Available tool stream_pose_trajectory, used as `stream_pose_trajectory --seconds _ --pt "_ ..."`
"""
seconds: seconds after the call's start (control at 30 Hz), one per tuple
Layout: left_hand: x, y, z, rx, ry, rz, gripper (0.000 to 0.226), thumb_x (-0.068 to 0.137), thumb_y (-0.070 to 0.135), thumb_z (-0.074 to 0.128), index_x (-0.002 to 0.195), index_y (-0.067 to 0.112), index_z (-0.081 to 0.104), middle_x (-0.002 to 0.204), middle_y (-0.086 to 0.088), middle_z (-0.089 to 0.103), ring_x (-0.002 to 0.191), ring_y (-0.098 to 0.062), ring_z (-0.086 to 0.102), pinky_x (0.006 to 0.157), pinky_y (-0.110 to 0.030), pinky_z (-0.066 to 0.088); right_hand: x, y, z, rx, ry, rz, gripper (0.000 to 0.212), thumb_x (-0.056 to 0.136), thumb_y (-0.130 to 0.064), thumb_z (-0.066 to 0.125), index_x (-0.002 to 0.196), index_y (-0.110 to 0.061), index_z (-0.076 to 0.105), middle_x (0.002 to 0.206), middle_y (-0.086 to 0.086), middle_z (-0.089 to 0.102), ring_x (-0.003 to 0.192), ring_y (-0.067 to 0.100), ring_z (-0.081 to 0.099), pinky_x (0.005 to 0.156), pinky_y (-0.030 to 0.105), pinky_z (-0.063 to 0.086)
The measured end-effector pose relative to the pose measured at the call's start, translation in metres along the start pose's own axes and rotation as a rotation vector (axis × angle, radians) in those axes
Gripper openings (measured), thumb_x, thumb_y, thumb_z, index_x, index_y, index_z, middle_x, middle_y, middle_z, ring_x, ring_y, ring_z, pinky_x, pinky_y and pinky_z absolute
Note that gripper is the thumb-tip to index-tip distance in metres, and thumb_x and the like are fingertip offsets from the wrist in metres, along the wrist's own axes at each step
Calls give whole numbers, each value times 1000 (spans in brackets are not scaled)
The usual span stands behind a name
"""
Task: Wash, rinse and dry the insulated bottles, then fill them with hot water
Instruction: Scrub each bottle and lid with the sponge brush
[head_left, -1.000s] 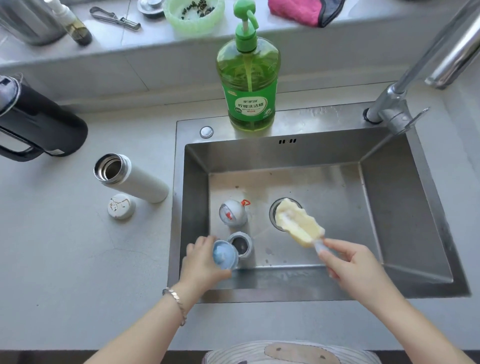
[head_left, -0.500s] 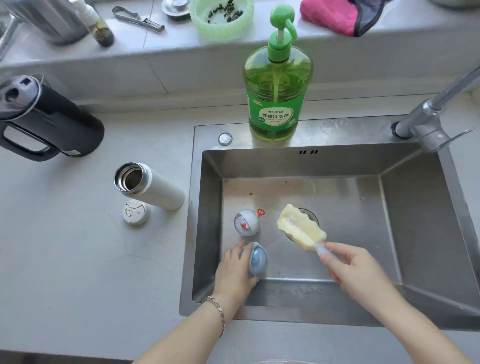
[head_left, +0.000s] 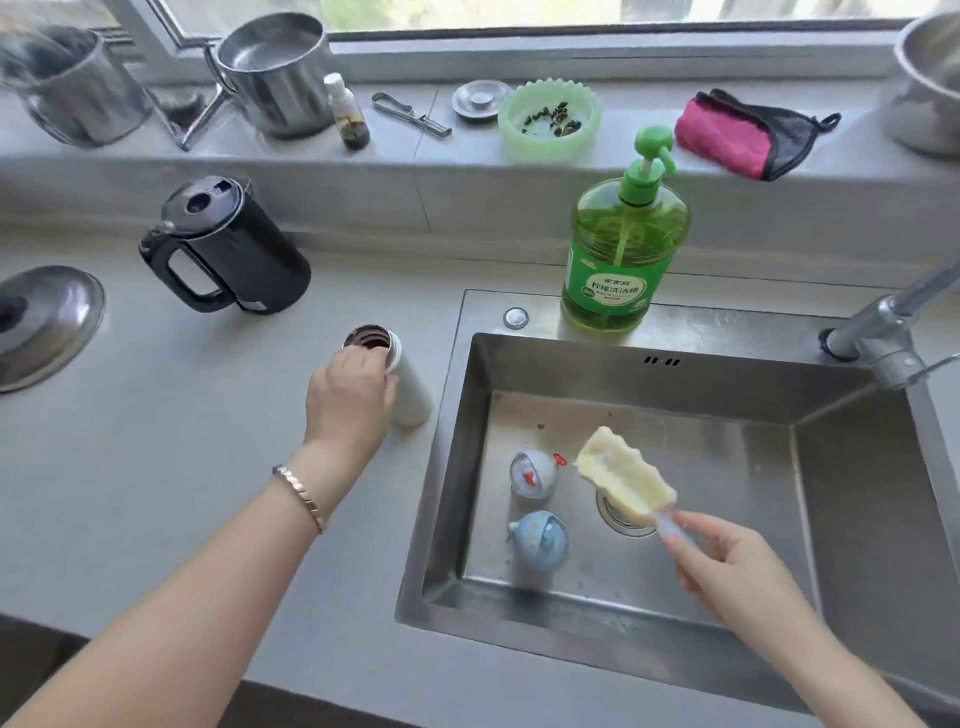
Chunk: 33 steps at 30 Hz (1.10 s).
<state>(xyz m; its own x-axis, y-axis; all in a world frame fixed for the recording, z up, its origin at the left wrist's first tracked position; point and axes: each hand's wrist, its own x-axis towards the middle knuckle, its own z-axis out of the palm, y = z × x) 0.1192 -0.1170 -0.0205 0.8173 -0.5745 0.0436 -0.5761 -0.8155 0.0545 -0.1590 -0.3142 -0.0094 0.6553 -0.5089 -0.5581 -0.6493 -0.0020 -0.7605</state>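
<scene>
Washing looks barely begun, both hands busy: left hand (head_left: 350, 395) grips the open white insulated bottle (head_left: 413, 400) on the worktop (head_left: 182, 467) at the sink's (head_left: 649, 374) nine o'clock; right hand (head_left: 727, 561) pinches a sponge bottle brush (head_left: 623, 475) over the basin, two lids (head_left: 540, 540) lying toward its eight o'clock; rinsing, drying and filling remain.

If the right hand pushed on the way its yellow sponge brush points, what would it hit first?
Likely the steel sink near its far left corner, just past the round grey lid; depth unclear.

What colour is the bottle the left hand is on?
White bottle with a bare metal rim; the head view shows it clearly.
</scene>
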Motion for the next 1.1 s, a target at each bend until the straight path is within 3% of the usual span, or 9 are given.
stream_pose_trajectory --seconds 0.17,0.27,0.33,0.47,0.7,0.77,0.9,1.0,1.1 --pt "-6 5 -8 -175 -89 -192 14 90 16 55 83 7 47 79 -9 48 80 -33 49 63 -34 33 -17 4 -8 -30 42 4 12 90 -29 56 88 -39 63 50 -5 46 42 10 31 50 23 27" --pt "-26 19 -26 -591 -94 -481 14 89 16 57 84 5 51 76 -5 49 76 -28 47 57 -33 37 -26 14 -17 -105 92 0 17 91 -29 54 104 -29 65 49 -7 52 39 2 39 54 24 30" --pt "-45 40 -35 -964 -148 -634 8 90 13 58 91 5 59 81 -5 55 82 -25 52 73 -38 49 -30 19 -19 -101 137 -4 26 92 -29 54 116 -23 63 49 -8 55 40 -1 44 53 20 32" --pt "-90 98 -45 -1407 -377 -662 9 91 7 56 92 8 65 87 -3 65 86 -18 61 82 -34 53 -35 14 -15 -82 241 -62 29 92 -27 54 120 -22 60 58 -10 63 47 5 40 47 13 34" --pt "-133 157 -41 -1510 -526 -489 19 91 5 55 94 19 67 83 9 73 84 -7 66 83 -27 52 -69 6 13 -314 160 -333 18 92 -13 51 99 -24 63 54 -13 48 54 10 39 52 25 28" --pt "-141 159 -40 -1513 -537 -480 19 91 5 55 96 18 67 85 8 73 88 -9 67 88 -31 51 -69 10 4 -334 140 -300 16 91 -15 53 100 -23 64 57 -16 53 55 8 41 56 32 32" --pt "-150 156 -39 -1458 -437 -440 24 89 2 56 97 22 67 91 8 74 92 -8 67 90 -28 51 -57 19 -24 -256 265 -113 21 93 -20 50 105 -13 66 80 9 70 72 24 58 68 38 44" --pt "-152 160 -40 -1440 -418 -367 22 89 3 57 98 19 69 93 4 74 93 -11 67 91 -31 51 -82 11 1 -287 132 -293 17 92 -18 51 105 -21 61 57 -2 51 54 15 37 56 34 32" --pt "-156 160 -41 -1448 -400 -362 24 89 1 56 99 19 68 96 4 74 95 -11 67 92 -31 50 -69 14 -18 -309 165 -207 21 91 -20 52 106 -30 65 70 -8 66 62 8 52 65 36 44"
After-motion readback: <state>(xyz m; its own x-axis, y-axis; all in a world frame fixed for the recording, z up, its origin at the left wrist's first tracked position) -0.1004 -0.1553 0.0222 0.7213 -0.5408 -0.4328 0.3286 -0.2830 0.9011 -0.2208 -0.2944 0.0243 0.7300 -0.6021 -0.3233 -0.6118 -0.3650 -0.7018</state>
